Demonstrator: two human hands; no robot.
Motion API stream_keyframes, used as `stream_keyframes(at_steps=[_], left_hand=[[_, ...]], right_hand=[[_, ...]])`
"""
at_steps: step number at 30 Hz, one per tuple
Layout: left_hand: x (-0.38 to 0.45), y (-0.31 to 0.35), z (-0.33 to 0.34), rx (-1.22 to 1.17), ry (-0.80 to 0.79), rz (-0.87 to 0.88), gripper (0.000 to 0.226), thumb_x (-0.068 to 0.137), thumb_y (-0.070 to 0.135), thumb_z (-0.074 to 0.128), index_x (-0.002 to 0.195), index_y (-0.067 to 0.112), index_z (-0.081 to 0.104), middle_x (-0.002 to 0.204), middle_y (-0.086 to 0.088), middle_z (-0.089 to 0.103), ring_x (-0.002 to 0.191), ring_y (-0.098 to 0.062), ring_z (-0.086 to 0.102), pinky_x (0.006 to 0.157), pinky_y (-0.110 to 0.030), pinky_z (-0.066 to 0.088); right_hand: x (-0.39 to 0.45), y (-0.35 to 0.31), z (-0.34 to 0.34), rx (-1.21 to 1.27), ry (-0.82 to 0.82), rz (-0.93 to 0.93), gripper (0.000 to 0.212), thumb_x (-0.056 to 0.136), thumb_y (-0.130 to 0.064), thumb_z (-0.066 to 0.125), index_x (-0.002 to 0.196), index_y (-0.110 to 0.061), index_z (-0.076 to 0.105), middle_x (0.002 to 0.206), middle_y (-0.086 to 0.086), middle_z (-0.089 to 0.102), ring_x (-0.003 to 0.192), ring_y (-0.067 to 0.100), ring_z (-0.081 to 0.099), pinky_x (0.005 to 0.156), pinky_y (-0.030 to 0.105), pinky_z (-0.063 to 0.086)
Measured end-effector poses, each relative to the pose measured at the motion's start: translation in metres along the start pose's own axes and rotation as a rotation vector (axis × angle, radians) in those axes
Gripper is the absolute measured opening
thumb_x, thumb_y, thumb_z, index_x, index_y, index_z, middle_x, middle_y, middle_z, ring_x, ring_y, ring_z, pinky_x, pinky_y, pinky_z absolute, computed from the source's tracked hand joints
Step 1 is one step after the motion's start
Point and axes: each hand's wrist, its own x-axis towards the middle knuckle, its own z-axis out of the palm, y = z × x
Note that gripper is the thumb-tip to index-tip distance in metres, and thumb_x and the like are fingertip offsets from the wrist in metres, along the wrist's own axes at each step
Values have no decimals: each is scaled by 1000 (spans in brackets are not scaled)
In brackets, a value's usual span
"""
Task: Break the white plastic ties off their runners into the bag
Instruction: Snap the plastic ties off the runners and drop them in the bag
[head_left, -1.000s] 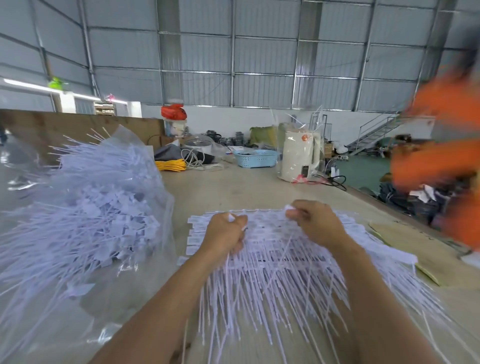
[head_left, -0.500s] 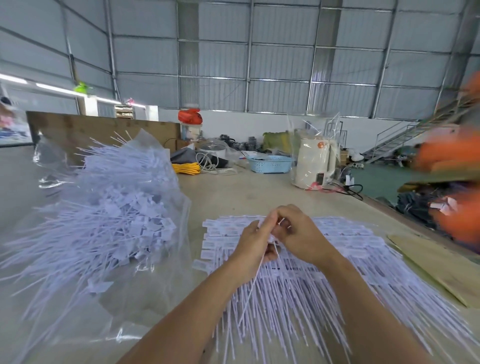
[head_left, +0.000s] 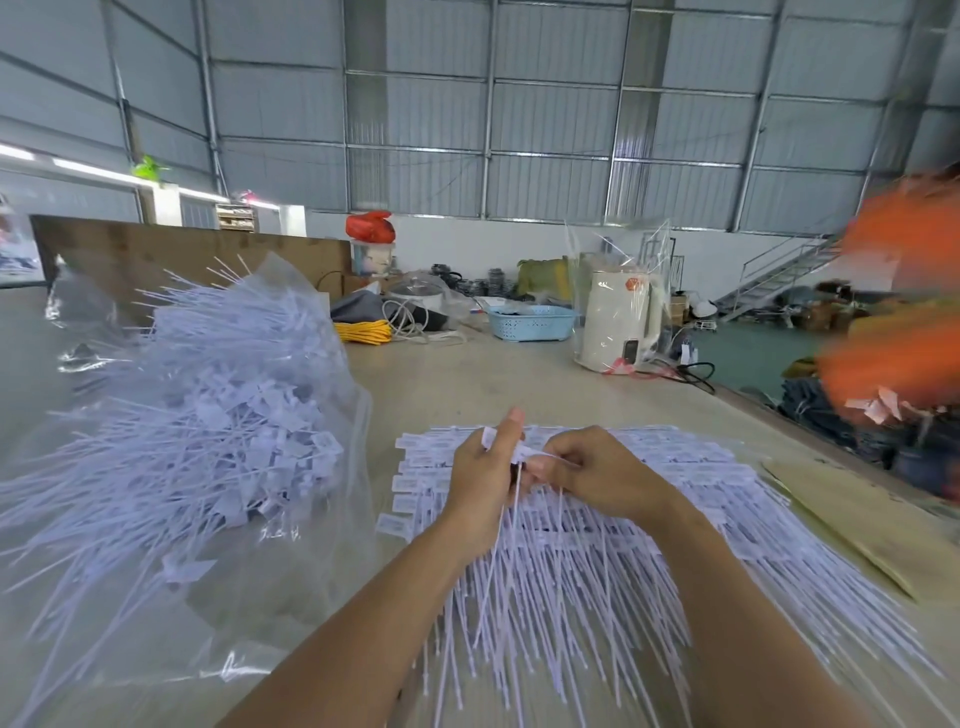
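hands pinch ties over the pile

at the left a clear bag (head_left: 332, 525) lies on the table (head_left: 467, 384), stuffed with loose white ties whose tails poke out in all directions. their flat tags carry small print, too blurred to read.

right of the bag, the left hand (head_left: 480, 475) and right hand (head_left: 589, 475) meet just above the pile (head_left: 597, 566) of ties fanned out on the table. the left hand pinches a tie (head_left: 497, 540) by its tag end, thumb upright, and the tail hangs down past the wrist. the right hand is curled, its fingertips nipping a thin white piece at the same spot; whether it is a runner or another tie i cannot tell. the two hands touch. tags in the pile also bear marks too small to make out.

further back stand a blue basket (head_left: 530, 322) and a white kettle (head_left: 621, 322) wrapped in clear film, with an orange mark near its top, unreadable. a cardboard sheet (head_left: 857, 525) lies at the right table edge. orange blurs fill the far right.
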Motion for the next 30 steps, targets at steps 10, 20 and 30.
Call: stream_keyframes(at_steps=[10, 20, 30], left_hand=[[-2, 8, -4, 124, -76, -105, 36, 94, 26, 51, 62, 11, 51, 43, -1, 39, 31, -10, 29, 36, -12, 21], [-5, 39, -11, 350, -213, -230, 32, 90, 20, 53, 60, 15, 42, 40, 4, 34, 31, -10, 22, 36, -11, 15], [-22, 155, -83, 806, 37, 403, 24, 94, 35, 54, 81, 18, 66, 64, 2, 65, 39, -8, 47, 41, -15, 38]], right_hand=[[2, -1, 0, -77, 42, -129, 23, 92, -13, 58, 79, 4, 64, 66, 9, 50, 59, 12, 39, 57, 24, 31], [-7, 24, -32, -397, 408, 21, 41, 91, -28, 58, 60, -19, 34, 56, -4, 36, 60, 22, 39, 57, 32, 31], [3, 9, -10, -351, 369, -102, 42, 91, -24, 59, 56, -27, 36, 50, -5, 34, 50, 7, 37, 53, 24, 31]])
